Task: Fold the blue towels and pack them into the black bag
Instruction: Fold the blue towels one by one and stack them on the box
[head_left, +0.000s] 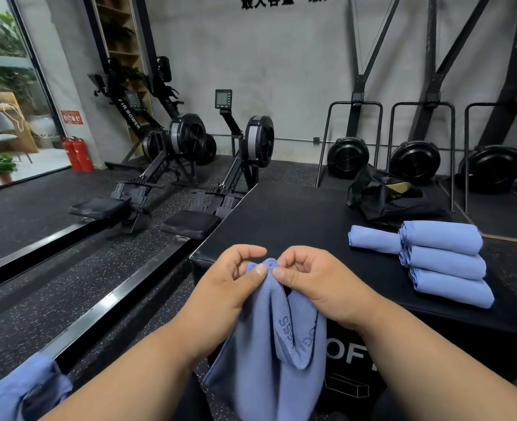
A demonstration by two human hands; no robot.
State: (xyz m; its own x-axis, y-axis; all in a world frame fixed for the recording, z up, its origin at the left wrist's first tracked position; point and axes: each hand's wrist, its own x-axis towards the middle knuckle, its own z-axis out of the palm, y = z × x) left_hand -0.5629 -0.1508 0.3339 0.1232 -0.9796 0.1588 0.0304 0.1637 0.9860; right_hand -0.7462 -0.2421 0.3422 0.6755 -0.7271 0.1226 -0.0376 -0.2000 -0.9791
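A blue towel (269, 344) hangs in front of me over the near edge of a black padded box (296, 220). My left hand (226, 287) and my right hand (315, 281) pinch its top edge side by side, thumbs against fingers. Several folded blue towels (445, 262) lie in a row on the box at the right. Behind them the black bag (388, 199) sits crumpled with its mouth open, showing a yellowish lining. More blue cloth (23, 390) shows at the lower left corner.
Two black rowing machines (190, 165) stand on the speckled rubber floor to the left of the box. Fan machines with metal frames (418, 159) line the grey back wall. Red fire extinguishers (77, 153) stand by a glass door at far left.
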